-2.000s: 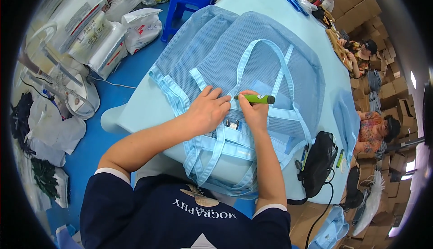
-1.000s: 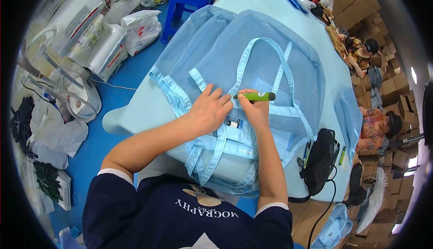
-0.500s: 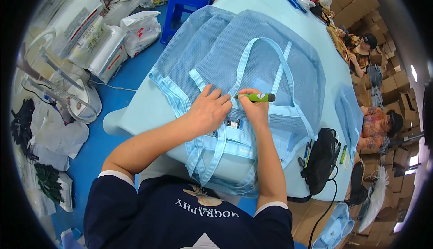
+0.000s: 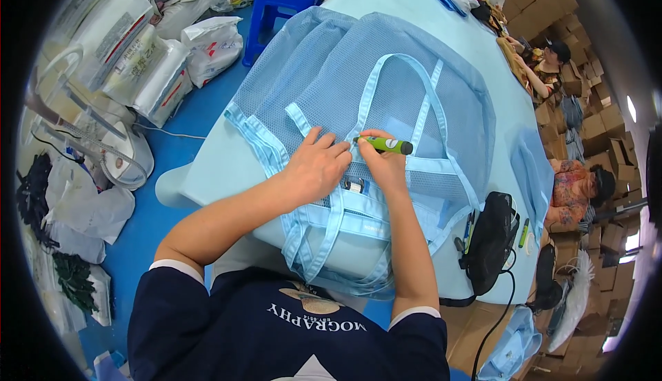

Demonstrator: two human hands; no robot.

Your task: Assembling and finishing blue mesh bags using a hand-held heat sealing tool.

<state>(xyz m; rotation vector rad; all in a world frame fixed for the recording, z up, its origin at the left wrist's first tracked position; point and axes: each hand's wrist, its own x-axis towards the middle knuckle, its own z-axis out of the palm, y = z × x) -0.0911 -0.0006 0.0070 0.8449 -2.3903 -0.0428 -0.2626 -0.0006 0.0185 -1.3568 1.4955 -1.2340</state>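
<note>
A light-blue mesh bag (image 4: pixel 310 64) with pale-blue webbing straps lies spread over the table. My left hand (image 4: pixel 317 168) presses on it, palm down, its fingers a little apart beside the base of the looped strap (image 4: pixel 365 98). In my right hand (image 4: pixel 386 171) is a green marker pen (image 4: pixel 392 146) with a dark end, held between thumb and fingers. The pen lies nearly level, its left end at the strap close to my left fingertips. Whether the tip touches the webbing is too small to tell. Below my hands a white label (image 4: pixel 354 186) shows on the bag.
The pale-blue table (image 4: pixel 455 43) runs away to the far right. A black pouch (image 4: pixel 491 243) with a cord, pens and another green marker (image 4: pixel 524 232) lie at the right. A blue stool (image 4: pixel 283 2) and white packages (image 4: pixel 148 71) stand at left. Several people sit along the right side.
My right hand and the marker have shifted slightly left and up, and the pen's right end has dipped. My left hand stays in place.
</note>
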